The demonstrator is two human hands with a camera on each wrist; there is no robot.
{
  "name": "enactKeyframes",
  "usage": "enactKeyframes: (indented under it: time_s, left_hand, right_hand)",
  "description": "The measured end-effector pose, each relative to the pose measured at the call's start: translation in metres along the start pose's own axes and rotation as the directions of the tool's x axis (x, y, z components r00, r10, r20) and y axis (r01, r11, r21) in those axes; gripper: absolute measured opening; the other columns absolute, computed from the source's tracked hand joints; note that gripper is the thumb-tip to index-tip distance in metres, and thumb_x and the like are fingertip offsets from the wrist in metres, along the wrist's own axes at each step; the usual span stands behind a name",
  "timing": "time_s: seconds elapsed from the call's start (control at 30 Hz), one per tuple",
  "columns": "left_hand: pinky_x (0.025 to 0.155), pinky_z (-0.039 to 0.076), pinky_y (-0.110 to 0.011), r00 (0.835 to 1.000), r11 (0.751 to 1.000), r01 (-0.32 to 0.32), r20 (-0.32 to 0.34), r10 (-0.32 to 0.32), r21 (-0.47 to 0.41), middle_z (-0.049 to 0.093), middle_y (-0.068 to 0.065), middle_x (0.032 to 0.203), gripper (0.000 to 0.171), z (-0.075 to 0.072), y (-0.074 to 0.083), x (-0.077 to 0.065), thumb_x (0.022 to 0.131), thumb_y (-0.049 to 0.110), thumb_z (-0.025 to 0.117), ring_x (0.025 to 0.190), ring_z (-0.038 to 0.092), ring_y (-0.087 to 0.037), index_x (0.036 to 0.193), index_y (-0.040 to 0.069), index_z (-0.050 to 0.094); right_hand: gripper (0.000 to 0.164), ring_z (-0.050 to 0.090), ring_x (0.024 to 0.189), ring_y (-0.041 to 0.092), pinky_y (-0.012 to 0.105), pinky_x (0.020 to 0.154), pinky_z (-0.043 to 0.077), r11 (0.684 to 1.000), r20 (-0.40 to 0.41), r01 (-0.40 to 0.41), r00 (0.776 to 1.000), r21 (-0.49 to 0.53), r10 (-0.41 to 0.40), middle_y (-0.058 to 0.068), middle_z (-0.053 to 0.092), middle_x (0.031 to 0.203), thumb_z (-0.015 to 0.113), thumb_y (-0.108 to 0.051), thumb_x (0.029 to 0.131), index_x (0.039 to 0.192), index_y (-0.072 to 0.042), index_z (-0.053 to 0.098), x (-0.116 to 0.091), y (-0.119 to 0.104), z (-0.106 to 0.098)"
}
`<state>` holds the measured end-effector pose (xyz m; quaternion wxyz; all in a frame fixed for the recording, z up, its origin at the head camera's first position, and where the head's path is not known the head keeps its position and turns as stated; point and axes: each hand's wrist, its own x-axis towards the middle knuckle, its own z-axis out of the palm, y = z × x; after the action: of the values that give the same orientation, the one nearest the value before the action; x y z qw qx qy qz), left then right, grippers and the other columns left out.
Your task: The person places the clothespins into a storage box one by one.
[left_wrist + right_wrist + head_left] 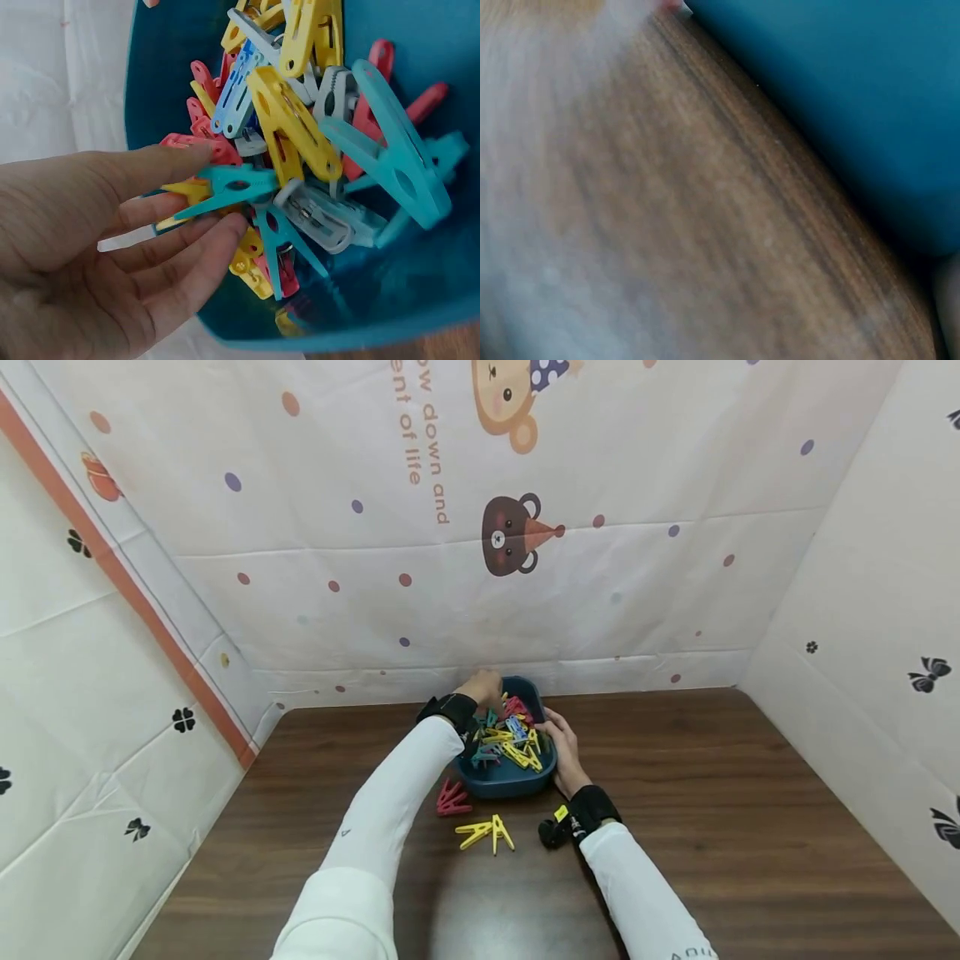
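A dark teal plastic bin (pixel 504 787) stands near the table's back edge, filled with clothespins (pixel 517 735) in red, yellow, blue, teal and grey. Over its left side reaches my left hand (pixel 486 687). In the left wrist view, the thumb and fingers of that hand (pixel 142 247) are spread around a teal clothespin (pixel 236 180), a gap showing between thumb and fingertips. My right hand (pixel 564 747) holds the bin's right side, fingers at the rim. The right wrist view shows mostly the bin's outer wall (pixel 855 97), with a sliver of hand at the lower right.
In front of the bin, red clothespins (pixel 452 799) and yellow clothespins (pixel 486 832) lie on the brown wooden table (pixel 712 827). Patterned white cloth (pixel 375 618) hangs directly behind the table and at both sides.
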<state>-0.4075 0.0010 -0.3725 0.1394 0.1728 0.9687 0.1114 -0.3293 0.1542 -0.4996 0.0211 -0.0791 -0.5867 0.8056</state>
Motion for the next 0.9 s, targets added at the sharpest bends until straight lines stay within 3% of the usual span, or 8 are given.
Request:
enactKeyframes:
  time_s: [0.1,0.17,0.3,0.4,0.5,0.63,0.77,0.9]
  left_hand:
    - [0.059,0.046,-0.027,0.999,0.999,-0.043,-0.02,0.043,0.017,0.069,-0.01,0.091,0.014,-0.011,-0.001,-0.011,0.093,0.017,0.076,0.065,0.059,-0.017,0.09,0.005,0.07]
    - [0.063,0.046,-0.029,0.997,0.998,-0.061,-0.052,0.063,0.033,0.068,-0.01,0.093,0.015,-0.023,-0.003,-0.021,0.095,0.019,0.073,0.068,0.056,-0.016,0.095,0.004,0.069]
    - [0.073,0.051,-0.032,0.989,0.987,-0.107,-0.088,0.118,0.123,0.069,-0.01,0.1,0.018,-0.048,-0.012,-0.047,0.097,0.021,0.07,0.08,0.059,-0.019,0.103,0.004,0.069]
    - [0.072,0.052,-0.032,0.982,0.97,-0.157,-0.072,0.172,0.184,0.069,-0.01,0.098,0.014,-0.055,-0.024,-0.075,0.098,0.018,0.069,0.079,0.061,-0.019,0.101,0.005,0.07]
    - [0.066,0.054,-0.029,0.973,0.956,-0.223,-0.008,0.229,0.19,0.071,-0.008,0.093,0.011,-0.043,-0.043,-0.105,0.096,0.016,0.07,0.075,0.064,-0.017,0.1,0.005,0.071]
    - [0.07,0.059,-0.031,0.955,0.951,-0.288,0.112,0.276,0.111,0.073,-0.009,0.098,0.018,-0.007,-0.067,-0.139,0.094,0.014,0.073,0.081,0.069,-0.017,0.108,0.003,0.071]
    - [0.081,0.056,-0.039,0.922,0.937,-0.35,0.173,0.347,-0.015,0.067,-0.017,0.111,0.027,0.028,-0.084,-0.152,0.096,0.01,0.069,0.093,0.062,-0.022,0.12,-0.001,0.065]
    - [0.082,0.05,-0.037,0.891,0.919,-0.378,0.229,0.393,-0.108,0.061,-0.018,0.115,0.032,0.046,-0.091,-0.157,0.099,0.008,0.063,0.096,0.055,-0.022,0.129,0.0,0.06]
  right_hand:
    - [0.049,0.042,0.139,0.032,0.045,0.117,0.035,1.0,0.002,-0.01,1.0,0.006,0.01,0.013,0.037,0.163,0.048,-0.015,0.104,0.152,-0.007,0.046,0.0,0.0,-0.002]
    - [0.048,0.044,0.137,0.032,0.042,0.114,0.037,1.0,0.006,-0.013,1.0,0.002,0.013,0.013,0.037,0.163,0.047,-0.015,0.105,0.152,-0.008,0.045,0.0,-0.001,-0.003]
    - [0.048,0.047,0.135,0.03,0.032,0.103,0.045,1.0,0.012,-0.009,1.0,0.004,0.009,0.013,0.039,0.161,0.047,-0.016,0.105,0.153,-0.01,0.045,0.001,-0.003,-0.004]
    - [0.049,0.048,0.133,0.029,0.024,0.093,0.048,1.0,0.016,-0.002,1.0,0.017,0.002,0.013,0.041,0.16,0.049,-0.016,0.104,0.152,-0.011,0.046,0.002,-0.005,-0.003]
    - [0.048,0.049,0.131,0.028,0.02,0.087,0.049,0.999,0.02,-0.008,1.0,0.035,0.007,0.013,0.042,0.159,0.049,-0.015,0.104,0.152,-0.011,0.046,0.002,-0.006,-0.002]
    - [0.047,0.05,0.128,0.026,0.017,0.084,0.05,1.0,0.014,-0.012,1.0,0.026,0.011,0.014,0.042,0.158,0.047,-0.015,0.105,0.152,-0.009,0.046,0.002,-0.005,-0.001]
    - [0.047,0.05,0.128,0.026,0.018,0.086,0.049,1.0,0.011,-0.005,1.0,0.017,0.005,0.014,0.043,0.158,0.047,-0.015,0.104,0.151,-0.008,0.047,0.003,-0.004,-0.001]
    - [0.048,0.05,0.13,0.026,0.019,0.087,0.049,1.0,0.009,-0.016,1.0,0.022,0.016,0.011,0.044,0.158,0.05,-0.015,0.103,0.15,-0.01,0.048,0.003,-0.004,-0.001]
